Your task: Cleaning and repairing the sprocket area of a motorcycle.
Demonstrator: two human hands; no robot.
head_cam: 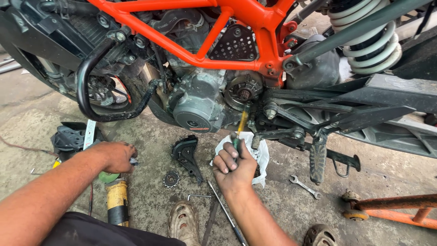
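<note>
On the stained concrete floor (150,209) beneath a motorcycle with an orange trellis frame (218,41), the right hand (234,166) is closed around the green handle of a screwdriver (240,129), whose yellow shaft slants up toward the exposed round hub (244,93) on the side of the grey engine case (198,98); whether the tip touches the hub cannot be told. Just behind the right hand lies a crumpled white cloth (261,155), spread on the floor under the black gear lever (277,135). The left hand (116,156) is curled, knuckles up, over a small dark part near the floor; its fingers are folded in, but what exactly they grip is too hidden to tell. Just below that hand stands a yellow can with a green cap (116,198). Between the two hands lie a black sprocket cover (186,155) and, nearer the person, a small toothed sprocket (171,178). A bent hex key (198,197) and a long thin rod (225,212) rest just beside the right forearm. To the right, a small open-ended spanner (305,186) lies near the foot of the black footpeg bracket (318,157). A white coil spring (371,43) shows at upper right, and an orange wheeled stand (391,207) sits at the lower right edge.
</note>
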